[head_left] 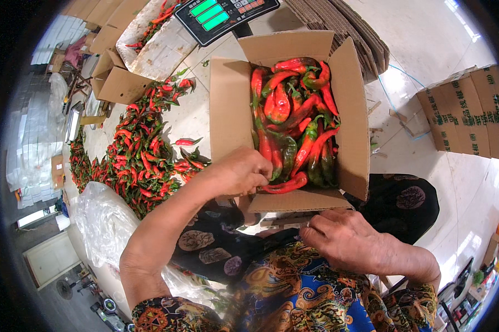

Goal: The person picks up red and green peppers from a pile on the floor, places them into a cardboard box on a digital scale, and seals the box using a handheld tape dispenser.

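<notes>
An open cardboard box (233, 105), its flaps spread outward, stands before me, filled with long red and dark green chili peppers (310, 116). At the box's near left corner, my left hand (241, 172) is closed, its fingertips against the peppers. Close to those fingers lies a curved red chili pepper (288, 183); whether they grip it is hard to see. My right hand (343, 235) is curled closed just below the near flap (299, 201), over my lap. Its fingertips are turned under, hiding anything in them.
A large heap of loose chili peppers (141, 160) covers the floor at left, with clear plastic sheeting (102, 216) nearer me. Beyond the box is a scale display (216, 16); flattened cardboard (343, 27) is stacked behind. Printed cartons (465, 113) stand at right.
</notes>
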